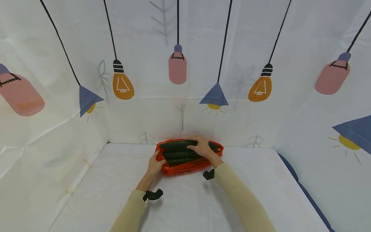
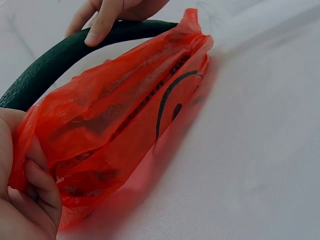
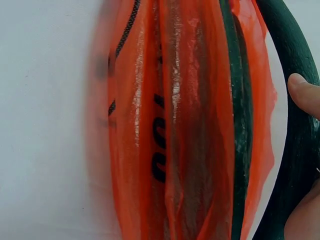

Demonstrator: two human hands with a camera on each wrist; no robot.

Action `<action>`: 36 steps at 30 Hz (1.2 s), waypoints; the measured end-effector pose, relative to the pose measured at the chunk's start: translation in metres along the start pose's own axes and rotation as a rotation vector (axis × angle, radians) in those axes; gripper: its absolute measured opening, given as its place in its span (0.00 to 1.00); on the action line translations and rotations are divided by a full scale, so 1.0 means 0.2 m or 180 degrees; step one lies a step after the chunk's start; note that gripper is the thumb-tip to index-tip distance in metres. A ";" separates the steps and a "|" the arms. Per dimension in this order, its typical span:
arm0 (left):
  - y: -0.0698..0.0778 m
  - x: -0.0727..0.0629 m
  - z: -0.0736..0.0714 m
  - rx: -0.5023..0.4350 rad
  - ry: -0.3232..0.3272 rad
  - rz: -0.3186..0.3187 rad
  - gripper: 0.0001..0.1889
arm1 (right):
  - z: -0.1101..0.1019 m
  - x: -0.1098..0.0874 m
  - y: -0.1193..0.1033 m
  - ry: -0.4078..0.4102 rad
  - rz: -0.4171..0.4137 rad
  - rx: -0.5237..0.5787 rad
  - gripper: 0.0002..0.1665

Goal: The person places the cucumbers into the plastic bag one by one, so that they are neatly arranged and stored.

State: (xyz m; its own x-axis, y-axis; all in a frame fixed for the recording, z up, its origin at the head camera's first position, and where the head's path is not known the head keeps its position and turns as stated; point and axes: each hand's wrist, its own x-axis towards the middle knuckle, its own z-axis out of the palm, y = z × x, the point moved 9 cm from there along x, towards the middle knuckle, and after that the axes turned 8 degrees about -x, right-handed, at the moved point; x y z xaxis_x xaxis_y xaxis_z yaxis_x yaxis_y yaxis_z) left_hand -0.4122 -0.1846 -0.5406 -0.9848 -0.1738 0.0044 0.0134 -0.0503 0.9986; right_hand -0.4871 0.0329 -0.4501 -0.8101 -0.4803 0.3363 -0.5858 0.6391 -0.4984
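Note:
Dark green cucumbers lie side by side in a red plastic bag [image 1: 185,169] at the far end of the table. My right hand [image 1: 202,147] grips the top cucumber [image 1: 177,145] from above, thumb on its near side. In the right wrist view that cucumber [image 3: 296,45] stands apart from the bag's edge, while another cucumber [image 3: 242,130] shows within the bag's opening. At the bag's left end, my left hand [image 1: 155,165] holds the red film, fingers curled into it in the left wrist view. Black print marks the bag [image 2: 125,105].
A white-covered table [image 1: 116,183] extends toward me. Behind it hangs a white sheet wall [image 1: 162,119] printed with lamps, close to the bag's back side. A dark blue strip [image 1: 307,195] runs along the right edge.

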 end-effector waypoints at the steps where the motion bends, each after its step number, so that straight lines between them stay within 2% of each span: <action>1: 0.00 0.00 0.00 -0.0003 0.0000 0.0015 0.38 | 0.00 0.00 0.00 -0.0012 0.0023 -0.0001 0.25; 6: -0.01 0.01 -0.01 -0.0034 0.0031 0.0008 0.39 | 0.02 -0.01 0.02 -0.0110 0.0086 0.0008 0.25; 15: 0.00 0.03 -0.02 0.0021 0.0084 -0.0053 0.40 | 0.03 -0.02 0.06 -0.0096 0.0114 0.0071 0.23; 23: 0.05 0.02 -0.03 0.0227 0.0068 0.0033 0.39 | 0.06 -0.04 0.09 -0.0173 0.0187 -0.0122 0.22; 30: 0.05 0.02 -0.04 0.0323 0.0105 0.0014 0.38 | 0.08 -0.04 0.10 -0.0159 0.0222 -0.0149 0.23; 36: 0.06 0.03 -0.04 0.0362 0.0109 0.0090 0.38 | 0.12 -0.04 0.14 -0.0204 0.0293 -0.0335 0.23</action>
State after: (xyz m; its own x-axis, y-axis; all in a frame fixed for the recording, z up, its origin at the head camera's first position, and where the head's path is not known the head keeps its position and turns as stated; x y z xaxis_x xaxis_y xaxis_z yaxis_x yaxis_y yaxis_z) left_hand -0.4173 -0.1937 -0.5299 -0.9778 -0.2071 0.0329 0.0194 0.0668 0.9976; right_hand -0.4968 0.0406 -0.4867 -0.8592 -0.4520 0.2398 -0.5113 0.7400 -0.4370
